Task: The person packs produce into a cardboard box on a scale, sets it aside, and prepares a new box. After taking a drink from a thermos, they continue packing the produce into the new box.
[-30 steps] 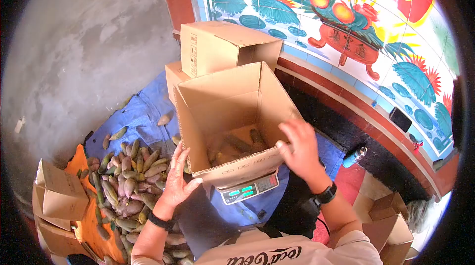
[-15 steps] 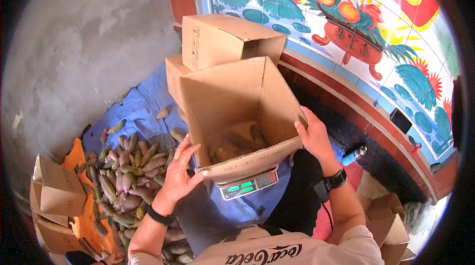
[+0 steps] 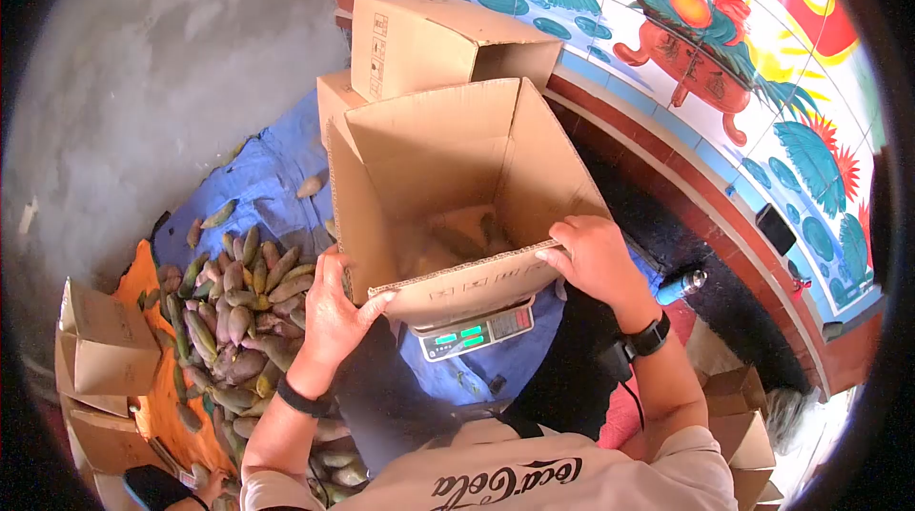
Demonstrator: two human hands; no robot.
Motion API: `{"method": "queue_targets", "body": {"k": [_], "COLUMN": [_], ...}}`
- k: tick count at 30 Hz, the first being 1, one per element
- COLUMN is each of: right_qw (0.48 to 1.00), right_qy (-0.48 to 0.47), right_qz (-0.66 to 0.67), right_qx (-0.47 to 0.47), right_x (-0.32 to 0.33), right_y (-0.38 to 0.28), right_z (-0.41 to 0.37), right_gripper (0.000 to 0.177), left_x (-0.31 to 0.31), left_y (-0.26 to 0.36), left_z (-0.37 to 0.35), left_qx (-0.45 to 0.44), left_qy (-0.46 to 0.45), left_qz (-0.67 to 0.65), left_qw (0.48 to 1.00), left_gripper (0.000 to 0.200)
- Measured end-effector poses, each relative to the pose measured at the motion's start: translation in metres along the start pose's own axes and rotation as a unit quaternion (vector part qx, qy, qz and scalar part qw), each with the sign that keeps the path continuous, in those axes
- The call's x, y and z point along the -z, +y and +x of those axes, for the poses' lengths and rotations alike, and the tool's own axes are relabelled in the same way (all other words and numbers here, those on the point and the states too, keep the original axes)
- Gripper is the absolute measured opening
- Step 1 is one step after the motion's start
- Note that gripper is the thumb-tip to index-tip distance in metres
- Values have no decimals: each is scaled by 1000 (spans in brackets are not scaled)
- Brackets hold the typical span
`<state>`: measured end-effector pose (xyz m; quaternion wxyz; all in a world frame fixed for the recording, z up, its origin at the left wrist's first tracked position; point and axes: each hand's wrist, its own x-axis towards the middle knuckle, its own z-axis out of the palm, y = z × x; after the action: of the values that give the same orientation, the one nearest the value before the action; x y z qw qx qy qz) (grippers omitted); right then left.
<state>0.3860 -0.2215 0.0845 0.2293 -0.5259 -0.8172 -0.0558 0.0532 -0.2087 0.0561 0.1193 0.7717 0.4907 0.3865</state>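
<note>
An open cardboard box (image 3: 457, 296) stands on a digital scale (image 3: 474, 333) with green lit displays. Several elongated vegetables (image 3: 457, 236) lie at the bottom of the box, partly in shadow. My left hand (image 3: 335, 313) grips the box's near left corner, thumb on the rim and fingers along the side. My right hand (image 3: 589, 255) is closed over the near right corner, its thumb reaching along the front rim. A large heap of similar vegetables (image 3: 233, 320) lies to the left.
Two stacked cardboard boxes (image 3: 410, 53) stand behind the open one. A blue sheet (image 3: 276, 177) and an orange sheet (image 3: 143, 273) lie on the floor. More boxes (image 3: 114, 349) are at the left. A blue bottle (image 3: 681, 287) and a painted tile wall (image 3: 686, 63) are at the right.
My right hand's fingers have closed further over the box's right corner. My left hand has moved slightly left and up with the near left corner. The view has shifted a little.
</note>
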Motion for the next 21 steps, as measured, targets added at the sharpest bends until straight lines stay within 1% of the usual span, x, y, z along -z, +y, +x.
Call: {"method": "queue_targets", "body": {"k": [1,3,5,7,11,13,14,16,17,19,20,21], "right_qw": [1000,999,999,996,997,998,998,999,999,999,999,999], "right_qy": [-3,-42,-35,-71,-66,-42,-40,-41,-40,-39,-38,-40], "right_qz": [3,19,24,35,34,37,37,27,27,18,18,11], "right_qx": [0,14,26,28,28,14,13,3,4,-1,0,2], "right_x": [-1,-4,-5,-4,-3,-1,1,4,5,8,9,10], "right_y": [3,12,16,20,18,13,10,5,2,-3,-5,-6], "right_z": [2,8,13,15,11,3,0,-10,-13,-18,-19,-20], "right_gripper": [22,26,28,27,27,28,28,28,28,28,28,29], "left_x": [0,-2,-4,-5,-8,-10,-11,-13,-13,-12,-9,-8], "left_y": [1,0,-2,-3,-5,-4,-5,-7,-9,-13,-13,-14], "left_z": [1,2,2,3,0,-3,-4,-8,-9,-10,-8,-8], "left_qx": [-9,-3,3,10,15,34,32,41,40,34,25,25], "left_qy": [12,7,4,-6,-10,-13,-13,-21,-20,-79,-98,-96], "left_qz": [-7,-1,3,-14,-15,-103,-103,-213,-212,-192,-176,-176], "left_qw": [1000,1000,1000,1000,1000,994,994,976,976,978,979,979], "left_gripper": [54,52,49,48,53,73,73,96,96,106,105,105]}}
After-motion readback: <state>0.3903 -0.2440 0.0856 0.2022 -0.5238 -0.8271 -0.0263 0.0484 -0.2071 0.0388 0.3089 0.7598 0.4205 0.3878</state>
